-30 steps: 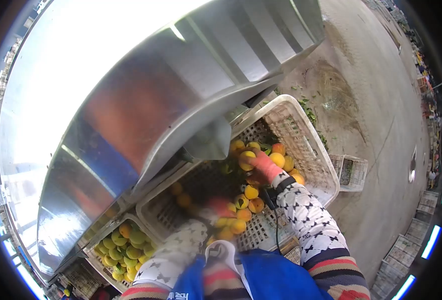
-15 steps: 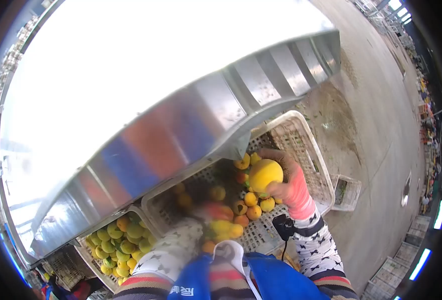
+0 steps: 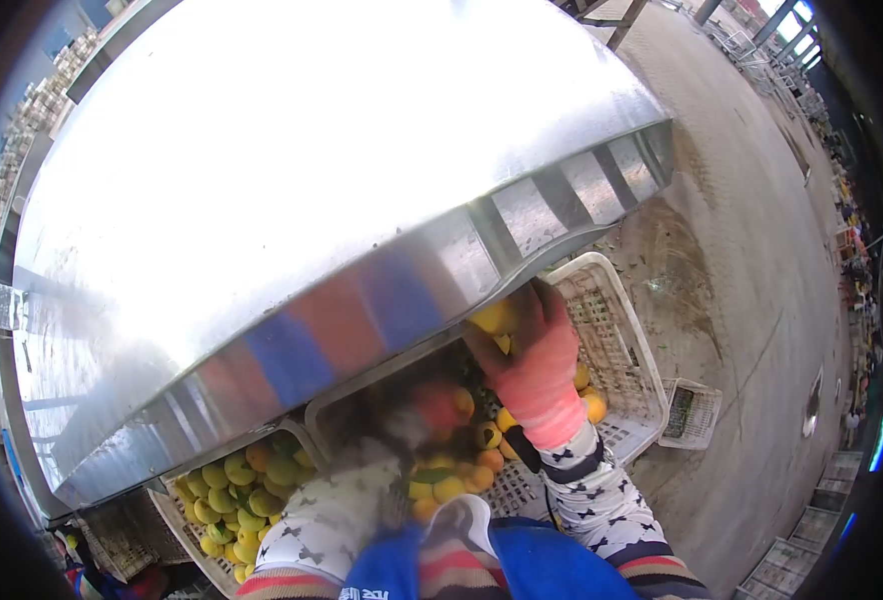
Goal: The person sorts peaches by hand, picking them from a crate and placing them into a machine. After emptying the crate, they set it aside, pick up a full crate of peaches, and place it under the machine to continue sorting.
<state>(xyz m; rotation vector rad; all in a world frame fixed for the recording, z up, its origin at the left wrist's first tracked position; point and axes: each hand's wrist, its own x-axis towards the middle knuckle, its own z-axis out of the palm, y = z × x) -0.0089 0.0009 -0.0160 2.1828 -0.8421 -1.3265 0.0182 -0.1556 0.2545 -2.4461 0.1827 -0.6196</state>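
A white plastic crate (image 3: pixel 617 300) in front of the person holds several yellow and orange fruits (image 3: pixel 449 488). My right hand (image 3: pixel 530 350), in a pink cuff, is closed round a yellow fruit (image 3: pixel 495 318) beside the metal edge. Low in the crate's left part, my left hand (image 3: pixel 427 408) is smeared by motion next to an orange fruit (image 3: pixel 463 402); its fingers cannot be made out. White sleeves with dark bows cover both forearms.
A shiny metal table (image 3: pixel 362 150) overhangs the crates. At the left, a second crate (image 3: pixel 177 515) holds green-yellow fruits (image 3: pixel 247 490). A small crate (image 3: pixel 692 415) stands on the concrete floor (image 3: pixel 752 300) at the right. Stacked crates line the lower right.
My right hand has moved up and left with the yellow fruit, closer to the metal edge. My left hand is still blurred in the crate. The view has shifted slightly.
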